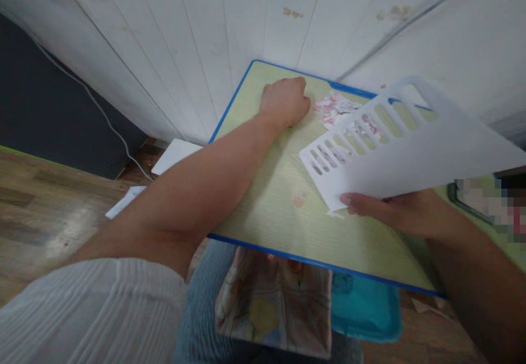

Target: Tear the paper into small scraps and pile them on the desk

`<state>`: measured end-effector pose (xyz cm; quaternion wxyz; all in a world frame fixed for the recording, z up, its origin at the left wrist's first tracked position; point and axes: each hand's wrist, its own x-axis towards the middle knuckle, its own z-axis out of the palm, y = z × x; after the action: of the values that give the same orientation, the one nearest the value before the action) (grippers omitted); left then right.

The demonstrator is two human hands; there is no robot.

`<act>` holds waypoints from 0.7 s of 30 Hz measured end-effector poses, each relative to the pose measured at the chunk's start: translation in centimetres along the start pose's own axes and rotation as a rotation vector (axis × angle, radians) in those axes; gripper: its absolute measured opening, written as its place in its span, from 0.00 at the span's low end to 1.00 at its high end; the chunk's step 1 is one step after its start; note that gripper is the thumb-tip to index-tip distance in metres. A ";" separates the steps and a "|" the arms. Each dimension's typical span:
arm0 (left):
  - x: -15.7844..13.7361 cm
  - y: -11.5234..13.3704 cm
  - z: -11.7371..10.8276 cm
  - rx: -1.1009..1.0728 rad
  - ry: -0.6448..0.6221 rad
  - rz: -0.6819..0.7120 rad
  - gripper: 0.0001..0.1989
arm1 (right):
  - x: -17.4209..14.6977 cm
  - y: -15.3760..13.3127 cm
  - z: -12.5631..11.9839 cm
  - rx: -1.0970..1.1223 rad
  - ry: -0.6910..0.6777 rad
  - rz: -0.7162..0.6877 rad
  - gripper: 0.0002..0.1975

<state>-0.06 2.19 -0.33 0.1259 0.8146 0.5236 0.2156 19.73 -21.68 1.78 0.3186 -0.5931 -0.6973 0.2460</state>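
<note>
My right hand (394,210) grips the lower edge of a white sheet with a row of rounded slots cut out of it (394,172), thumb on the near face. The sheet is tilted above the light green tabletop (263,205) and partly covers a pile of small pink and white paper scraps (335,106). Just left of that pile, my left hand (285,101) rests on the tabletop with its fingers curled in. Whatever it may hold is hidden from view. Small white strips (336,214) lie below the sheet's corner.
The blue-edged table stands against a white plank wall (197,35). A teal tray (365,312) and a patterned cloth (279,309) are below its front edge. At right lies a dark-rimmed object (472,205), partly blurred. A cable (98,112) hangs at left.
</note>
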 end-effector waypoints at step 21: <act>0.0 -0.2 -0.1 0.012 -0.006 0.034 0.20 | 2.0 -0.7 1.7 -0.037 0.215 0.126 0.22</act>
<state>-0.24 2.32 -0.36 0.1187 0.8247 0.5107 0.2120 17.84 -19.76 1.46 0.3645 -0.6644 -0.6249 0.1875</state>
